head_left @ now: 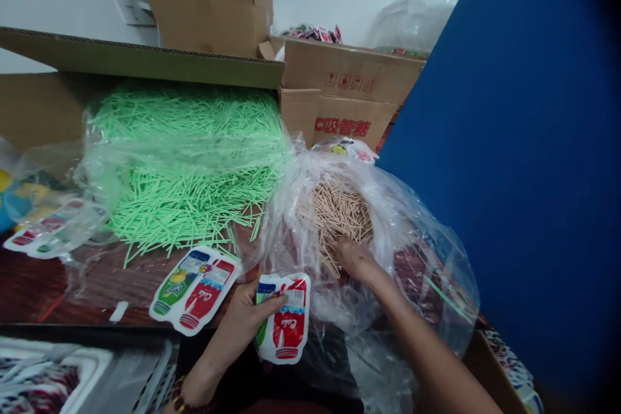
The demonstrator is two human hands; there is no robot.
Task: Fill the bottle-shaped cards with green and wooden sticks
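Note:
My left hand (245,317) grips a white bottle-shaped candy pouch (286,323) printed with red Cola and green labels, thumb across its top. My right hand (354,257) reaches into a clear plastic bag (412,239) and rests on a heap of tan sticks (339,210); its fingers are buried among them. A second pouch of the same kind (196,288) lies flat on the dark table left of my left hand.
A big pile of green sticks (189,162) spills from a clear bag inside an open cardboard box (140,58). More pouches in plastic (48,226) lie at far left. Cardboard boxes (349,94) stand behind, a blue panel (509,142) on the right, white trays (72,375) bottom left.

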